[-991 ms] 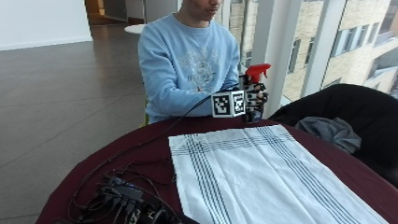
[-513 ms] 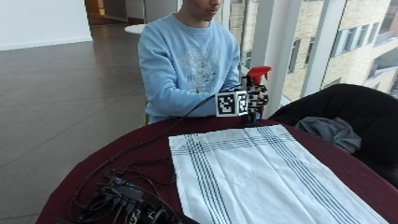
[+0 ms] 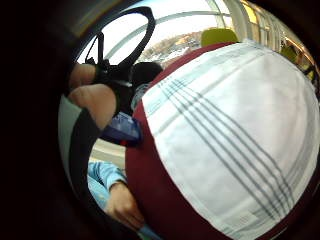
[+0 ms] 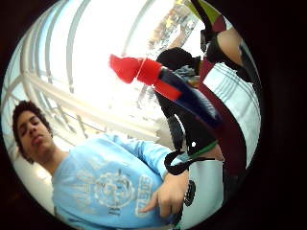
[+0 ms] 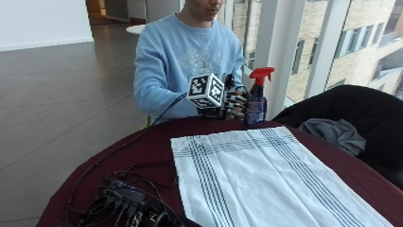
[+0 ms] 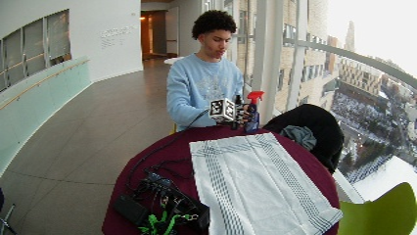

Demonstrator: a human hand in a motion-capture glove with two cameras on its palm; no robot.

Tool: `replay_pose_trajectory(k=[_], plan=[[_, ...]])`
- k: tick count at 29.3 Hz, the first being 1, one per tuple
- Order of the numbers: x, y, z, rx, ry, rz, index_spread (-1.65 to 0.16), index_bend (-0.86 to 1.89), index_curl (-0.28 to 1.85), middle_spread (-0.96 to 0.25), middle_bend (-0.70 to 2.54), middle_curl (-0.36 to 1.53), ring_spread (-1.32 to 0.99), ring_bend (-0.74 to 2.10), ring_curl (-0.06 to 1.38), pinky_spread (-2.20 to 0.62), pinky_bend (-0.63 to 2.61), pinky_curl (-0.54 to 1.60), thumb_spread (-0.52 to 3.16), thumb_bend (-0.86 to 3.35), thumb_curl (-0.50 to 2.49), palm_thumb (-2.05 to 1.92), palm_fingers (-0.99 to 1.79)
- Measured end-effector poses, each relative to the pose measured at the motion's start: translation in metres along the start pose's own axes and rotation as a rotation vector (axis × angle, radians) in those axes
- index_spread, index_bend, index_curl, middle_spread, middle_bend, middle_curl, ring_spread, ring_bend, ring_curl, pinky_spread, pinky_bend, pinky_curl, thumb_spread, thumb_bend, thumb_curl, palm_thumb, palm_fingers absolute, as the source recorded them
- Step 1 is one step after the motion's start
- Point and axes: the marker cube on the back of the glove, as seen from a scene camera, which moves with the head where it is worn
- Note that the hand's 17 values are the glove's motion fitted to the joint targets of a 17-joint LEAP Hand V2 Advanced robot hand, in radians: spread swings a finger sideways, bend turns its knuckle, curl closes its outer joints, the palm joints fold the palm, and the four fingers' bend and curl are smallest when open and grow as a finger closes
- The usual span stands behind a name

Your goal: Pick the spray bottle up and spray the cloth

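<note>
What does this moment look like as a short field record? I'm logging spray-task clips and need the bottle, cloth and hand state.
bottle: spray bottle, blue body, red head, upright at the table's far edge
hand: gloved right hand has its grip around the bottle's body
cloth: white striped cloth lies flat on the table
bottle vs cloth: just beyond the cloth's far edge
other hand: bare, off the table
clutter: cables at the near corner

pale printed lettering on the sweatshirt chest, too blurred to read, wall sign lettering too small to read
</note>
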Motion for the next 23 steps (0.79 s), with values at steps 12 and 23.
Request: replay_pose_trajectory(k=[12,23], plan=[[0.040,0.090,-0.110,-0.026,0.538,0.107,-0.30,0.17,0.34,-0.08,0.20,0.44,-0.05,0.35,0.35,0.17,0.16,0.32,1.04,-0.02,0.46,0.78,0.92],[0.066,0.148,-0.160,-0.012,0.705,0.167,-0.30,0.17,0.35,-0.08,0.21,0.44,-0.05,0.33,0.35,0.19,0.15,0.29,1.08,-0.02,0.43,0.78,0.92]])
